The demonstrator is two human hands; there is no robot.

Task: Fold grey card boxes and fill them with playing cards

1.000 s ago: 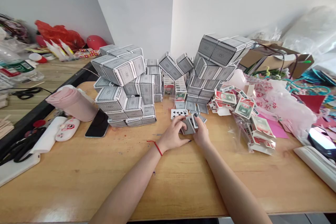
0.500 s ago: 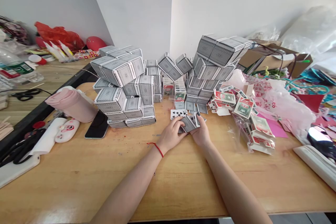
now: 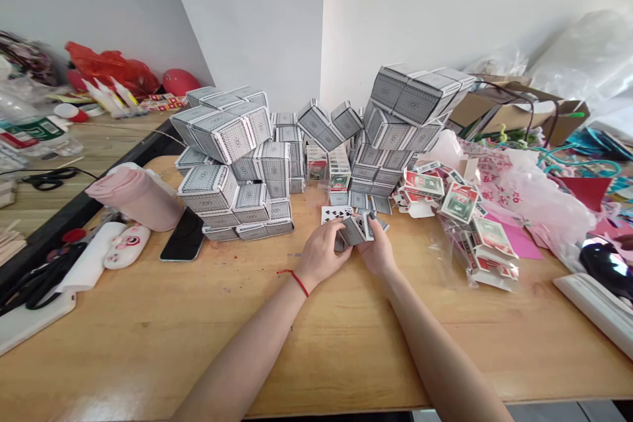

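My left hand (image 3: 320, 255) is closed around grey-backed playing cards (image 3: 353, 231), low over the table. Right beside it, my right hand (image 3: 378, 252) grips the other end, its thumb on a card with a pale face or edge (image 3: 366, 227). The held cards look bent, but how they fit together is partly hidden by my fingers. Just behind my left fingers lies a face-up spade card (image 3: 333, 213). Several grey-backed cards (image 3: 360, 201) lie beyond my hands.
Stacks of card-built blocks stand at left (image 3: 232, 198) and right (image 3: 383, 165). Emptied card boxes (image 3: 459, 201) and a plastic bag (image 3: 519, 194) crowd the right. A phone (image 3: 182, 235), pink cup (image 3: 136, 194) and black scissors (image 3: 59, 273) lie left.
The held cards have turned slightly between my hands, and my right thumb has shifted a little. Both arms stay nearly in place.
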